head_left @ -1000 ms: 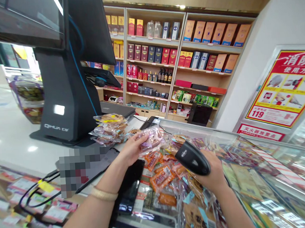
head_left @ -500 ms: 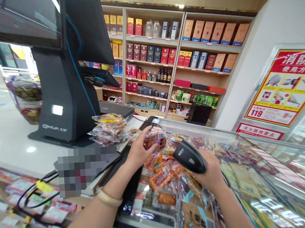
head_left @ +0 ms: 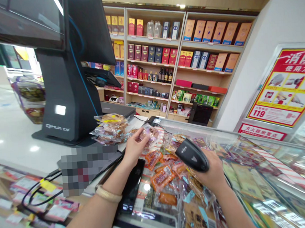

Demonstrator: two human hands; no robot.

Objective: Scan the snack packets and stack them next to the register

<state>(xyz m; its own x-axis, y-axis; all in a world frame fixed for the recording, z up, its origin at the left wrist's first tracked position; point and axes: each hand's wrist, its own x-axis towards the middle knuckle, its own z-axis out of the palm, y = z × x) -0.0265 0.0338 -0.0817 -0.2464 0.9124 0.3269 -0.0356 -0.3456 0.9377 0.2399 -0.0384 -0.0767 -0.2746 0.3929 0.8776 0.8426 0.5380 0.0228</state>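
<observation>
My left hand (head_left: 135,146) pinches a clear-wrapped snack packet (head_left: 150,132) above the far left part of the glass counter. In my right hand (head_left: 212,170) is a black barcode scanner (head_left: 192,155), its head pointing left toward the packet. Below and between the hands lie orange-wrapped snack packets (head_left: 162,178) and a clear packet with a sausage-like snack (head_left: 167,198). Large brown round crackers in clear bags (head_left: 197,217) lie near my right wrist. A stack of similar bagged crackers (head_left: 111,128) sits left of my left hand.
A dark checkout terminal (head_left: 63,98) stands on the white counter (head_left: 11,136) at left. A black phone (head_left: 133,184) lies by my left forearm. Packaged snacks show in the glass case (head_left: 241,179) at right. Shelves of boxes (head_left: 151,55) line the back.
My left hand has drawn slightly left and tilted the packet, so its printed label and barcode no longer face me as plainly. The scanner stays in my right hand, nearly unmoved.
</observation>
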